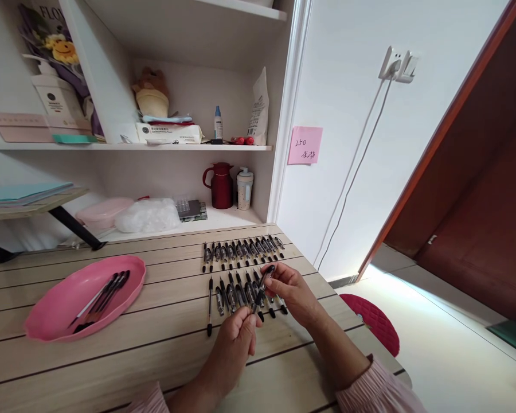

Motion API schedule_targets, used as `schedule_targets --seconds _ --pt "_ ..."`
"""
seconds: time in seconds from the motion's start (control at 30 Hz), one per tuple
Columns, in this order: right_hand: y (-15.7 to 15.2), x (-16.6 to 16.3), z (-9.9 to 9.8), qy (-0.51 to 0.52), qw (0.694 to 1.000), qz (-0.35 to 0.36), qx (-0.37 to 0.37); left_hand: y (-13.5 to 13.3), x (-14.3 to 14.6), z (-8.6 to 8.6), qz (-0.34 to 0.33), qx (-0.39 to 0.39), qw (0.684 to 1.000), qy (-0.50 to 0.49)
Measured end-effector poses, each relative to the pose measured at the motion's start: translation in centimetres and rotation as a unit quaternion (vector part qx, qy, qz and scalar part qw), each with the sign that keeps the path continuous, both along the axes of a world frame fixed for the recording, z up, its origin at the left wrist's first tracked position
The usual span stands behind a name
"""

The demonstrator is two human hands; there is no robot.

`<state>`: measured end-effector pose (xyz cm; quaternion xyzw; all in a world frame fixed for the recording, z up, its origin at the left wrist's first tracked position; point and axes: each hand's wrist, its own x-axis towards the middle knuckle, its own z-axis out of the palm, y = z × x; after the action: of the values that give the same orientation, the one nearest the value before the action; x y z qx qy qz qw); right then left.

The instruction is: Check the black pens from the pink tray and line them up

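Note:
Between my two hands is a black pen (262, 288), held at a slant above the table. My left hand (239, 335) is closed around its lower end. The fingers of my right hand (291, 291) pinch the upper end, where the dark cap sits. Under and beside my hands lies a near row of black pens and separate caps (231, 292), partly hidden by the fingers. Behind it runs a second row of pens and caps (243, 252), side by side. One pen (210, 307) lies at the left end of the near row.
A pink tray (47, 304) holding several pens stands at the left on the slatted wooden table (163, 344). Behind are a white shelf (176, 147), a red jug (222, 186), a light cup (245, 189) and a plastic bag (148, 216). The table's right edge borders the floor.

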<state>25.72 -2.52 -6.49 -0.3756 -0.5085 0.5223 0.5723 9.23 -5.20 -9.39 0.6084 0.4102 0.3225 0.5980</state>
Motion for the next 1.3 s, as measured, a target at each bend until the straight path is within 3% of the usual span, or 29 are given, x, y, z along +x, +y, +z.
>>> schedule_targets --seconds 0.27,0.67,0.9,1.0,1.1,1.2,1.3 --pt "-0.4 -0.6 -0.4 -0.027 0.997 0.073 -0.018 -0.1 0.0 0.1 0.001 -0.006 1.0 0.008" --pt "-0.8 -0.8 -0.6 -0.031 0.995 0.087 -0.041 -0.3 0.1 0.0 0.031 0.03 0.999 0.002" --pt "-0.7 -1.4 -0.9 -0.022 0.996 0.084 -0.028 -0.4 0.1 0.3 0.027 -0.036 0.998 -0.037" --pt "-0.8 -1.0 -0.3 -0.018 1.0 0.024 -0.005 -0.5 -0.3 0.8 0.027 -0.051 0.996 -0.06" --pt "-1.4 0.9 0.5 -0.069 0.992 -0.104 -0.008 -0.4 -1.4 1.7 0.05 -0.025 0.996 -0.068" --pt "-2.6 3.8 0.1 -0.195 0.963 -0.186 -0.028 0.3 -3.7 3.3 0.096 0.026 0.993 -0.057" --pt "-4.4 5.7 -1.7 -0.337 0.92 -0.194 -0.048 1.6 -7.1 5.5 0.16 0.093 0.983 -0.013"
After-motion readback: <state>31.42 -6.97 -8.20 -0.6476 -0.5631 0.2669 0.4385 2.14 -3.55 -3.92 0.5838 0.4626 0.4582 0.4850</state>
